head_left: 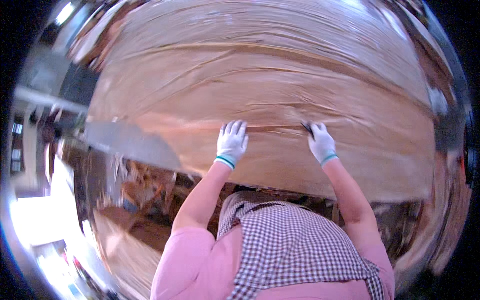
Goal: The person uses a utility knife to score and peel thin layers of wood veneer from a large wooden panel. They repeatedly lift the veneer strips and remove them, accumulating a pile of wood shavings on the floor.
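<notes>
Broad brown sheets that look like wood veneer (280, 167) spread out before me, wavy and creased. My left hand (232, 139), in a white glove with a green cuff edge, lies on the top sheet with its fingers stretched forward. To its right, my gloved right hand (322, 142) is closed around a small dark tool (307, 128), whose tip points forward and left over a crease. Too little of the tool shows to tell its kind. Between the hands a long fold runs across the sheet.
A grey flat panel (131, 144) adjoins the sheets on the left. Broken brown scraps (145, 192) lie below it on the floor side. More sheet edges (437, 65) show at the far right, smeared. Bright light enters at the lower left.
</notes>
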Demonstrator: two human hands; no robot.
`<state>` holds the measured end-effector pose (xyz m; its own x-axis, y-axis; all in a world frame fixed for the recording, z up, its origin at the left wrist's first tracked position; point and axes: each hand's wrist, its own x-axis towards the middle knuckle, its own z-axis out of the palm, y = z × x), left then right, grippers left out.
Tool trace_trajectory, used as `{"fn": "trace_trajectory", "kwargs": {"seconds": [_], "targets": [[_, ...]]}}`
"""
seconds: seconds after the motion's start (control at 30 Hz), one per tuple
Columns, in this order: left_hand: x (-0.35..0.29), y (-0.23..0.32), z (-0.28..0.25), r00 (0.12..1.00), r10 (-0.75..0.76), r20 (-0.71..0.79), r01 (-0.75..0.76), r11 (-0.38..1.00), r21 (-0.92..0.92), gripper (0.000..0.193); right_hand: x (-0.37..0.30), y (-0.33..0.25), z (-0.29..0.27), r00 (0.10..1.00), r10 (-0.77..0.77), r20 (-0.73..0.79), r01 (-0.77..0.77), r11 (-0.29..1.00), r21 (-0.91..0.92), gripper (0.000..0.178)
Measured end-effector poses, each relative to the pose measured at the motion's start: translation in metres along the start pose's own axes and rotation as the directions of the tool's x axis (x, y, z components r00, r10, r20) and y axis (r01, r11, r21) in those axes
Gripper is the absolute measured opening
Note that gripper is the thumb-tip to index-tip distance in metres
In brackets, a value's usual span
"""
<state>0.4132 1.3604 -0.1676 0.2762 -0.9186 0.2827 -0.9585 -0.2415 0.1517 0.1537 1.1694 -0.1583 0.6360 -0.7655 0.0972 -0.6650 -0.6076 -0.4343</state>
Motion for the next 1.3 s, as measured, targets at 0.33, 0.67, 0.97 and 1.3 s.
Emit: {"fn": "trace_trajectory", "kwargs": {"seconds": [0.33, 0.67, 0.97, 1.3], "targets": [[-0.076, -0.079, -0.021, 0.731, -0.68, -0.059, 0.661, 0.684, 0.309, 0.053, 0.012, 0.005, -0.018, 0.95, -0.17, 0.263, 0.186, 0.982, -0.036, 0.028], [-0.097, -0.116, -0.014, 0.695, -0.663, -0.278, 0.699, 0.714, 0.046, 0.046, 0.099, -0.229, 0.05, 0.578, -0.729, 0.366, 0.615, 0.684, 0.392, 0.025], [-0.1, -0.119, -0.023, 0.64, -0.696, -0.327, 0.703, 0.701, -0.116, 0.047, 0.128, -0.45, 0.186, 0.382, -0.723, 0.575, 0.827, 0.546, 0.136, 0.03], [-0.101, -0.124, -0.022, 0.663, -0.697, -0.274, 0.708, 0.702, -0.075, 0.048, 0.136, -0.414, 0.186, 0.385, -0.628, 0.676, 0.81, 0.581, 0.077, 0.033]]}}
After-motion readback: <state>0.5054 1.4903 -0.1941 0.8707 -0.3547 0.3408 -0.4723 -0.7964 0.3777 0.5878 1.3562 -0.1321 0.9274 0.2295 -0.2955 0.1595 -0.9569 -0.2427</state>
